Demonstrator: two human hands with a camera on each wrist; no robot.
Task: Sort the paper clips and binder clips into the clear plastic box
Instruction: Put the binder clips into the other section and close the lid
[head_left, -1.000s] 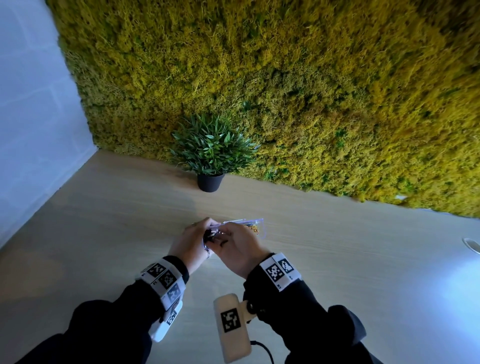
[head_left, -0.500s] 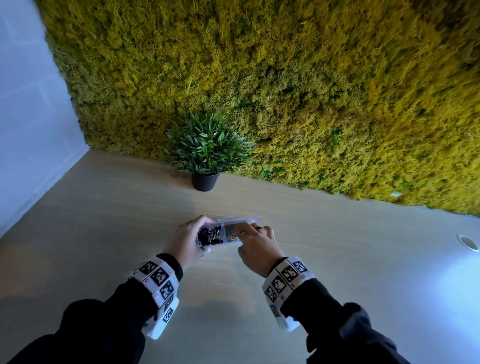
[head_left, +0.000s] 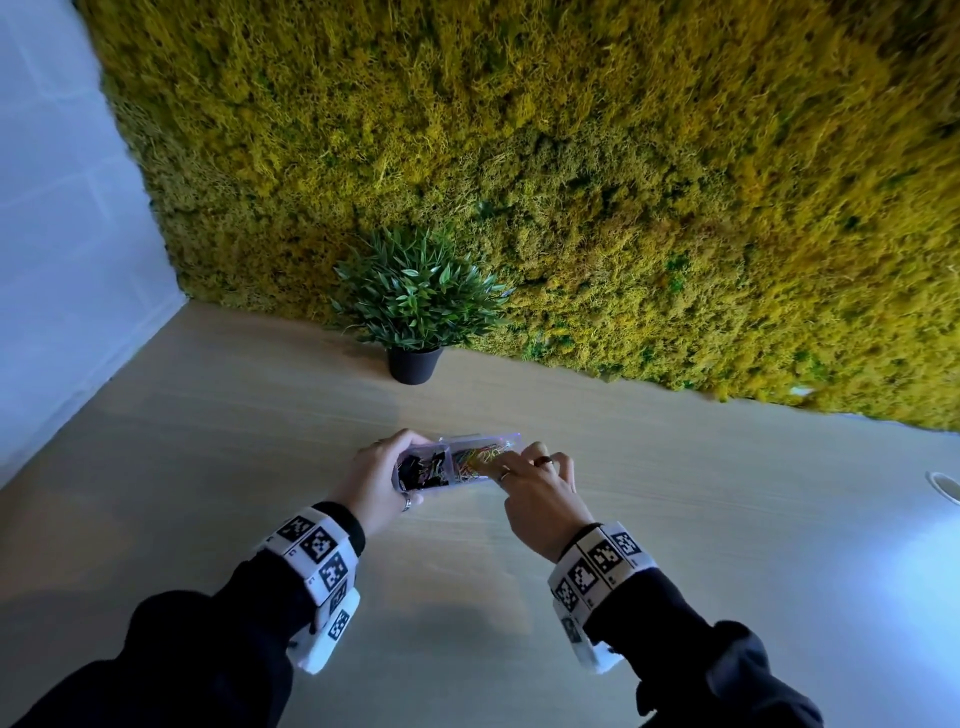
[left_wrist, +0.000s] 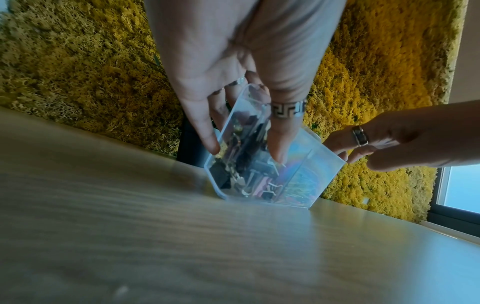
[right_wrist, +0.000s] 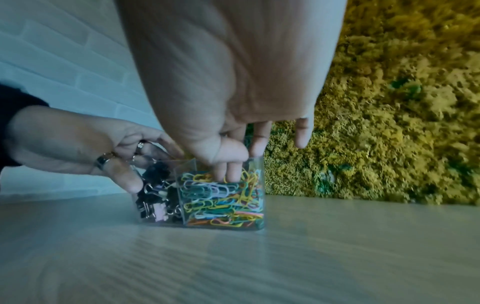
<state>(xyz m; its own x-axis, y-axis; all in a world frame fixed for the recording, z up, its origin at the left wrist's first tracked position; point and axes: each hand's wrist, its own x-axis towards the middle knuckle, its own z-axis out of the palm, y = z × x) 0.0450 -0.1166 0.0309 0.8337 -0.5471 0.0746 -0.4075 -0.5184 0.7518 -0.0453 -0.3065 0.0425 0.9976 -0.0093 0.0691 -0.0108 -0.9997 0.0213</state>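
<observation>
A clear plastic box (head_left: 483, 437) (right_wrist: 255, 164) with two compartments stands on the wooden table. Black and pink binder clips (head_left: 421, 470) (right_wrist: 155, 197) fill its left compartment. Coloured paper clips (head_left: 475, 460) (right_wrist: 223, 201) fill its right one. My left hand (head_left: 382, 478) (left_wrist: 245, 152) grips the box's left end, thumb on the near wall and fingers on the far side. The thumb and forefinger of my right hand (head_left: 530, 483) (right_wrist: 227, 174) reach down into the paper clips, tips together in the pile. Its other fingers stay straight above the box.
A potted green plant (head_left: 415, 306) stands at the back of the table (head_left: 675, 519), against a yellow-green moss wall (head_left: 571, 156). A white wall (head_left: 62, 260) closes the left side. A round cable hole (head_left: 943, 486) sits at the table's right edge.
My right hand has moved from over the binder clip side to the paper clip compartment on the right. My left hand keeps its hold on the box's left end.
</observation>
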